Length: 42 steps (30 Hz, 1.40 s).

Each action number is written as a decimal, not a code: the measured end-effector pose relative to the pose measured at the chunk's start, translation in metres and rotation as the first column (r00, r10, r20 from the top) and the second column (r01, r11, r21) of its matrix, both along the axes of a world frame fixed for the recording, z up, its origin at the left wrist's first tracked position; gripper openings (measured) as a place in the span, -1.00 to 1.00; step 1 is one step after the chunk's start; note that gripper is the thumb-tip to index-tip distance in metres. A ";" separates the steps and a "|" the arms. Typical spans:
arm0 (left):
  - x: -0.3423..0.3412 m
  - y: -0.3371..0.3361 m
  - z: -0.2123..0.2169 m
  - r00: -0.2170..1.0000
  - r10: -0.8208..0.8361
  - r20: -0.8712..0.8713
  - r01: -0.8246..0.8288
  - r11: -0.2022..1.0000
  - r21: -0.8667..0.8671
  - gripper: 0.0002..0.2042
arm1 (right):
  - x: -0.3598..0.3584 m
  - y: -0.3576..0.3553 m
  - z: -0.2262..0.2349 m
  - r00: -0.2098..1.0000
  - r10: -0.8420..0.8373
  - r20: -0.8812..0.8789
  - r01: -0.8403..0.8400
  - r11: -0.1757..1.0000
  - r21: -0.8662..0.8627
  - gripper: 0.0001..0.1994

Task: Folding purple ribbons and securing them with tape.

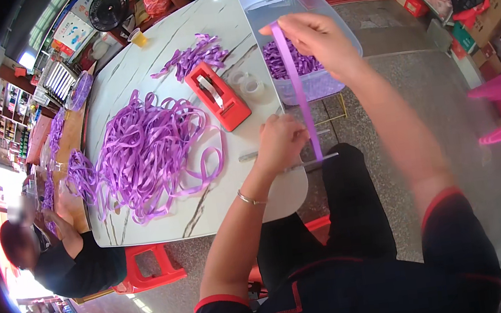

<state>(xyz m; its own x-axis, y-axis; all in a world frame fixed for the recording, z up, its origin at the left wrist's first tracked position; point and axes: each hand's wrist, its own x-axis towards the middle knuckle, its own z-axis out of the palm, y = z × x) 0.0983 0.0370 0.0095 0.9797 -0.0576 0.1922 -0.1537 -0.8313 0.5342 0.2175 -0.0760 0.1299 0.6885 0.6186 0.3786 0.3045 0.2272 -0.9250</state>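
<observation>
Head view: right hand (314, 39) is raised over the clear plastic bin (335, 27), pinching the top of a purple ribbon strip (299, 88); the strip hangs taut down to the left hand (280, 143), closed on scissors (314, 162) at the table edge (293, 198); risks: the blurred strip may be swinging, so a skewed cut; blades close to the fingers; the cut end could drop to the floor, missing the bin.

The ribbon (296, 82) looks smooth and satiny (purple), beside the glossy, marble-patterned table (145, 63) with its shiny red plastic tape dispenser (218, 95).
</observation>
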 end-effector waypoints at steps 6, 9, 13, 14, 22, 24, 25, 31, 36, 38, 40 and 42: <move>0.006 0.003 -0.004 0.986 -0.007 0.168 0.029 0.991 -0.132 -0.92 | 0.064 0.047 -0.105 0.979 -0.113 -0.168 0.098 0.990 -0.098 -0.71; 0.006 0.004 -0.003 0.985 0.037 0.167 -0.008 0.985 -0.170 -0.93 | 0.067 0.050 -0.153 0.941 -0.204 -0.271 0.164 0.973 -0.162 -0.69; 0.007 0.003 -0.002 0.990 0.006 0.138 0.020 0.983 -0.183 -0.92 | 0.061 0.044 -0.228 0.900 -0.364 -0.241 0.267 0.896 -0.356 -0.67; 0.005 0.004 0.003 0.995 0.013 0.098 0.006 0.980 -0.197 -0.91 | 0.046 0.039 -0.233 0.881 -0.382 -0.279 0.214 0.848 -0.485 -0.66; -0.002 0.007 0.003 0.999 -0.008 0.049 0.014 0.993 -0.121 -0.88 | -0.122 -0.065 -0.296 0.871 -0.348 -0.346 0.043 0.756 -0.653 -0.69; 0.001 0.005 0.004 0.999 -0.043 0.030 0.046 0.994 -0.103 -0.88 | -0.172 -0.089 -0.266 0.842 -0.274 -0.465 -0.037 0.831 -0.556 -0.70; 0.002 0.006 0.004 0.998 -0.048 0.034 0.051 0.993 -0.104 -0.88 | -0.192 -0.100 -0.249 0.842 -0.279 -0.461 0.001 0.856 -0.517 -0.72; 0.002 0.003 0.001 1.000 -0.023 0.006 0.024 0.997 -0.071 -0.88 | -0.236 -0.136 -0.150 0.868 -0.279 -0.411 0.050 0.873 -0.486 -0.81; 0.005 0.003 -0.001 0.998 -0.022 -0.064 0.017 0.997 -0.074 -0.86 | -0.220 -0.133 -0.100 0.972 -0.167 -0.163 0.094 0.920 -0.381 -0.87; 0.005 0.002 0.001 0.998 -0.029 -0.049 0.026 0.998 -0.066 -0.86 | -0.195 -0.124 -0.079 0.997 -0.042 0.065 0.059 0.955 -0.291 -0.88; 0.003 0.004 0.001 0.999 -0.028 -0.034 0.026 0.998 -0.058 -0.87 | -0.168 -0.110 -0.056 0.996 -0.047 0.075 0.066 0.959 -0.276 -0.88; 0.004 0.007 -0.005 0.999 -0.035 0.017 0.037 0.993 -0.115 -0.86 | -0.140 -0.090 -0.042 0.994 -0.102 -0.048 0.088 0.966 -0.241 -0.86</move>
